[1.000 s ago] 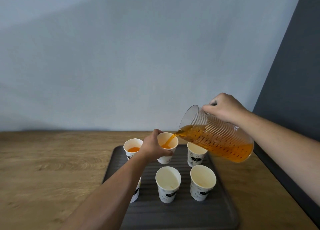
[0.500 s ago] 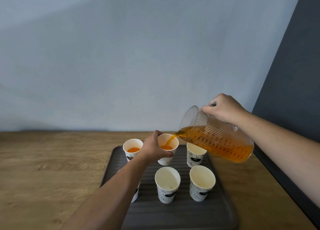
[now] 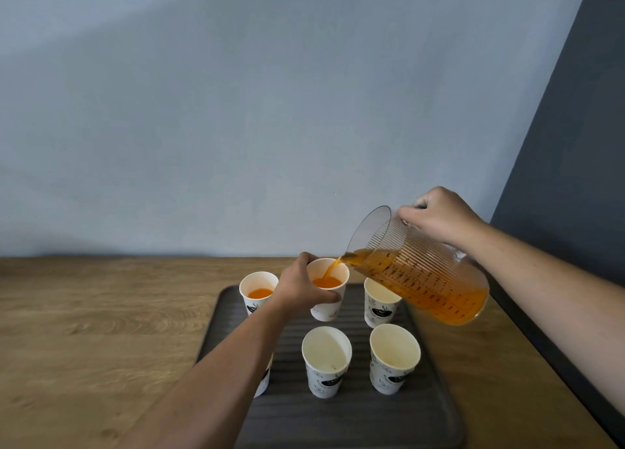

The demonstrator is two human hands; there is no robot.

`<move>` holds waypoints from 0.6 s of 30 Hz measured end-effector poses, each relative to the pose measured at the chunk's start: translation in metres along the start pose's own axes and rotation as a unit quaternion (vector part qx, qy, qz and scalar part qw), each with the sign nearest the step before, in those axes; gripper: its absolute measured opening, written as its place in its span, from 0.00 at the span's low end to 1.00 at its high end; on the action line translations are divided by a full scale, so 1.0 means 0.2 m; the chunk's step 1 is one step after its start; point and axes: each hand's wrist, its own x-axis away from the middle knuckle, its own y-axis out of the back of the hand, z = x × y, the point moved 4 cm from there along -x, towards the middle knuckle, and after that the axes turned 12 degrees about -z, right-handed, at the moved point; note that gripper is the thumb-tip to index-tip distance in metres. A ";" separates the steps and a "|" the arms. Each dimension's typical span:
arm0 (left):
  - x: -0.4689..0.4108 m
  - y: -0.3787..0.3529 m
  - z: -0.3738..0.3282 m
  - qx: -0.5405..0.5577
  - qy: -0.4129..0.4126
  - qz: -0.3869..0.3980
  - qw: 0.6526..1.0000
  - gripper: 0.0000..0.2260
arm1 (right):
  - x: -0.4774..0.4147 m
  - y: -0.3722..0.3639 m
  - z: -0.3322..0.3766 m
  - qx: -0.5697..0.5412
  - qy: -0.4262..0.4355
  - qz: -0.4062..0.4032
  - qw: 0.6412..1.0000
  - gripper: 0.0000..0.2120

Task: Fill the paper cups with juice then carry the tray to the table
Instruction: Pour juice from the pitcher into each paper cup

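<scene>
On tray (image 3: 429, 415): jug (image 3: 419, 279) pouring juice into held cup (image 3: 329, 300); neighbour cup (image 3: 258, 291) part-filled.

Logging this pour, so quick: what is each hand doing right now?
Left hand: closed around the back-middle paper cup, steadying it.
Right hand: closed on the tilted pitcher, pouring juice into that cup.

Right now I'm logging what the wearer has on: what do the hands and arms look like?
Both are bare: the left hand and right hand wear no gloves, rings or watch that show, and both forearms are uncovered as far as the frame's edge, with no sleeve in view.
</scene>
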 end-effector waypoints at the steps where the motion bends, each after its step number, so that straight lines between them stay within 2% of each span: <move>1: 0.00 0.00 -0.01 0.008 0.003 -0.001 1.000 0.33 | 0.00 0.00 -0.01 -0.016 -0.011 -0.004 1.000 0.23; 5: -0.02 0.01 -0.02 0.039 0.018 -0.003 0.999 0.31 | 0.01 0.01 -0.07 -0.081 -0.068 -0.029 0.994 0.24; 9: -0.05 0.01 -0.04 0.053 0.024 -0.006 0.998 0.29 | 0.02 0.05 -0.15 -0.152 -0.128 -0.048 0.979 0.16; 13: -0.08 -0.02 -0.02 0.018 0.033 -0.004 0.999 0.30 | 0.04 0.10 -0.25 -0.233 -0.185 -0.075 0.952 0.17; 18: -0.11 -0.12 0.07 -0.029 0.061 -0.005 0.998 0.32 | 0.06 0.13 -0.38 -0.257 -0.216 -0.119 0.934 0.16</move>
